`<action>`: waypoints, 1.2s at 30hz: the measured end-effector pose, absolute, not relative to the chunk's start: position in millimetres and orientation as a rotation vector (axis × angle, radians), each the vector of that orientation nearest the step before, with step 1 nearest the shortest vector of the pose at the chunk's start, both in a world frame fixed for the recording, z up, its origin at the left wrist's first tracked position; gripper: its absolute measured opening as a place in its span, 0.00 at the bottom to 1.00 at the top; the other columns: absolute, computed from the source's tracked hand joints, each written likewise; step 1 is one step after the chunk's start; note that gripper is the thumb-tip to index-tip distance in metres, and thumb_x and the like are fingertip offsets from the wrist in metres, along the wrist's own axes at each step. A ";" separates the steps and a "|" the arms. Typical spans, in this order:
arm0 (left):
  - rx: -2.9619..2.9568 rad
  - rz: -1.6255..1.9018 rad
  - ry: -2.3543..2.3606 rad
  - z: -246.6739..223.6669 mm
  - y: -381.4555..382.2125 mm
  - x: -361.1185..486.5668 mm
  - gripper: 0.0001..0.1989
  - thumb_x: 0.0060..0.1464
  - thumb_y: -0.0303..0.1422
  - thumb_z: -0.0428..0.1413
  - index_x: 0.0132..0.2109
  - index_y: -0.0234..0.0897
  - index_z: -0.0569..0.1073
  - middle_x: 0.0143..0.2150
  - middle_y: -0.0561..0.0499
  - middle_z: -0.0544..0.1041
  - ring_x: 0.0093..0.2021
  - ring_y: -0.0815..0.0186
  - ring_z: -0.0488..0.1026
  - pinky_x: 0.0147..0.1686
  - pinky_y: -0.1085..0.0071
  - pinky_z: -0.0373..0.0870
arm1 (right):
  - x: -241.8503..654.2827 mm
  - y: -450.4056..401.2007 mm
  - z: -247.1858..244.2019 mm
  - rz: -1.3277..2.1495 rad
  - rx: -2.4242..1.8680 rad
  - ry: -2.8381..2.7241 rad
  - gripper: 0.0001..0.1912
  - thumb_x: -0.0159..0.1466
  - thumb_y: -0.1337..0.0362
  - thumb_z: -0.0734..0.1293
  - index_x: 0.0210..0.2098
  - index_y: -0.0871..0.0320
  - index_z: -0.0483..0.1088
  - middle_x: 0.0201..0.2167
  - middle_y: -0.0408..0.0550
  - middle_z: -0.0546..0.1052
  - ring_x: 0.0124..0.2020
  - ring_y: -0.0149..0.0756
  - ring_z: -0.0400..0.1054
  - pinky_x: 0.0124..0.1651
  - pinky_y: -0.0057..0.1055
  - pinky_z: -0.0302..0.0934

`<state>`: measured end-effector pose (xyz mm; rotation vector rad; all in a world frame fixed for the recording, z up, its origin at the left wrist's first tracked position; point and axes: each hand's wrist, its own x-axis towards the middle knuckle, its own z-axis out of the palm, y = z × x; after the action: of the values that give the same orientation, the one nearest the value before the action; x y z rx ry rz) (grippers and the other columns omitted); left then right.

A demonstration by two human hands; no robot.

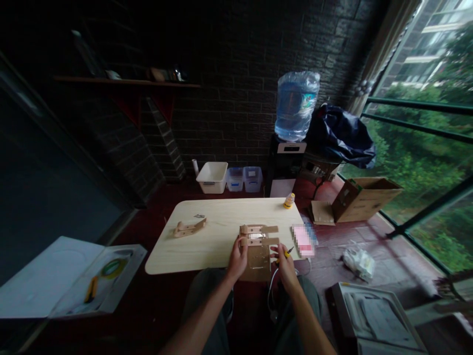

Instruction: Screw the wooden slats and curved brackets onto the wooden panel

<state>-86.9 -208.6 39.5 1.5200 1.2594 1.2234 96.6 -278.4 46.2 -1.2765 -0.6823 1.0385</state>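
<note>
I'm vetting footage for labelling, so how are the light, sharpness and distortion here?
Head view: daylight enters through the window at right, while the brick wall stays dark; the outer edges look stretched and smeared; a pink patch beside the table is pixelated; the yellow tool in the right hand is recognisable, but its fine detail is soft.

The left hand holds the left side of a brown cardboard piece at the near edge of a pale table; the right hand – just beside the piece – grips a slim yellow-and-black tool. A second brown piece lies well to the left, and a small yellow-based bottle stands near the far right corner. Beyond the table, a white bin sits on the floor by a dark brick wall.
</note>
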 end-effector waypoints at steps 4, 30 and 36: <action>1.561 1.258 1.224 53.3 -211.0 -91.4 0.19 0.67 0.48 0.47 0.54 0.40 0.69 0.56 0.42 0.75 0.59 0.57 0.71 0.64 0.58 0.62 | 91.1 -282.2 59.7 1.064 -1.274 -0.727 0.34 0.62 0.35 0.64 0.56 0.53 0.69 0.54 0.56 0.77 0.43 0.41 0.75 0.28 0.27 0.63; 1.492 1.119 1.304 18.9 -188.0 -84.1 0.23 0.63 0.51 0.49 0.52 0.38 0.70 0.51 0.41 0.79 0.52 0.56 0.76 0.57 0.57 0.69 | 117.3 -277.7 79.3 0.417 -1.756 -0.932 0.28 0.68 0.39 0.56 0.42 0.57 0.71 0.38 0.55 0.80 0.39 0.45 0.74 0.43 0.37 0.65; 1.462 1.007 1.342 9.7 -169.7 -80.0 0.23 0.62 0.51 0.50 0.52 0.37 0.70 0.50 0.40 0.79 0.51 0.53 0.77 0.53 0.57 0.72 | 143.5 -240.1 121.2 0.553 -2.010 -1.562 0.22 0.67 0.43 0.62 0.43 0.56 0.69 0.31 0.51 0.80 0.33 0.42 0.75 0.34 0.30 0.58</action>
<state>-80.0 -169.7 9.7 1.4621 1.3420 1.0068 143.5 -240.1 121.2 -2.0099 -1.5618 0.5534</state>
